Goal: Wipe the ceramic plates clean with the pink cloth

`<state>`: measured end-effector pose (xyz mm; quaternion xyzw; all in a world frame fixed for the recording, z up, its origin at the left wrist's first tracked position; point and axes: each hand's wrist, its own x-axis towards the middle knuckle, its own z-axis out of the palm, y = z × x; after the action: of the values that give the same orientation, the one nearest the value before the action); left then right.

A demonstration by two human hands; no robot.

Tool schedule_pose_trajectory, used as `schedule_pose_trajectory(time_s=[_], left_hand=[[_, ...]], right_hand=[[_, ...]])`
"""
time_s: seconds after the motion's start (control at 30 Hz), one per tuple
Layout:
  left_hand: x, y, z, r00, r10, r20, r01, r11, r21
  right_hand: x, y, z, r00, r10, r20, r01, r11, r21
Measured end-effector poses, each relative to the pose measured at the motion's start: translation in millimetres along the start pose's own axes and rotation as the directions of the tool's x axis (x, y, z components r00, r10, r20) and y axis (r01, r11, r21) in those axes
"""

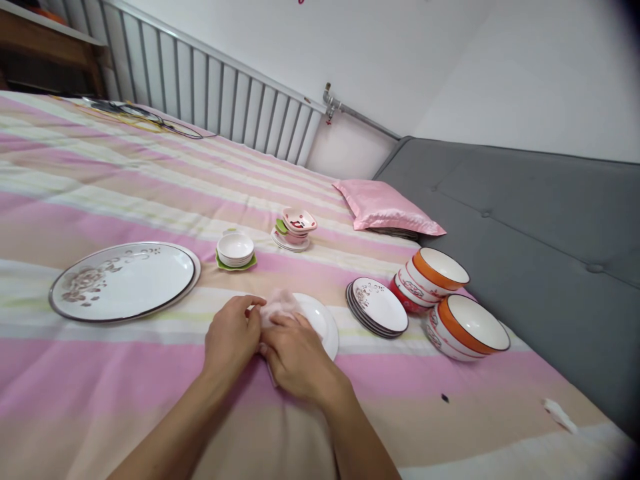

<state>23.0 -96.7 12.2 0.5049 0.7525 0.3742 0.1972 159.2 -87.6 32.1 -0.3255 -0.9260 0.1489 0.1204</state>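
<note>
A white plate (324,325) lies on the striped bedspread in front of me, its left part hidden by my hands and a pale pink cloth (281,304). My right hand (295,353) is closed on the cloth and presses it against the plate. At the plate's left side, my left hand (233,333) has its fingers curled in, touching the cloth's edge; whether they grip the rim or the cloth is hidden. Beyond my hands sit small white bowls (236,247) on a green leaf-shaped dish (237,266).
Oval floral plates (127,280) lie at left. Small dishes (299,220) are stacked farther back. To the right stand a stack of floral plates (380,307) and orange-rimmed bowls (470,327). A pink pillow (387,205) rests by the grey headboard (525,207); cables (145,119) lie far left.
</note>
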Motion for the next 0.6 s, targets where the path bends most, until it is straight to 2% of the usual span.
schedule_pose_trajectory(time_s=[0.13,0.33,0.53,0.6], left_hand=[[0,1,0,1.000,-0.023,0.011,0.023,1.000,0.015],[1,2,-1,1.000,0.021,0.009,-0.022,0.999,0.050],[2,0,0,1.000,0.005,0.029,-0.007,0.999,0.045],[2,-1,1,0.999,-0.005,0.040,0.003,0.999,0.040]], right_hand=[[-9,-3,-11,0.994,-0.015,0.106,0.012,0.999,0.032],[-25,4,-31,0.973,-0.014,0.231,-0.012,0.994,0.108],[-42,21,-44,0.945,0.201,0.259,-0.224,0.972,0.064],[-48,30,-45,0.937,0.285,0.203,-0.302,0.952,0.058]])
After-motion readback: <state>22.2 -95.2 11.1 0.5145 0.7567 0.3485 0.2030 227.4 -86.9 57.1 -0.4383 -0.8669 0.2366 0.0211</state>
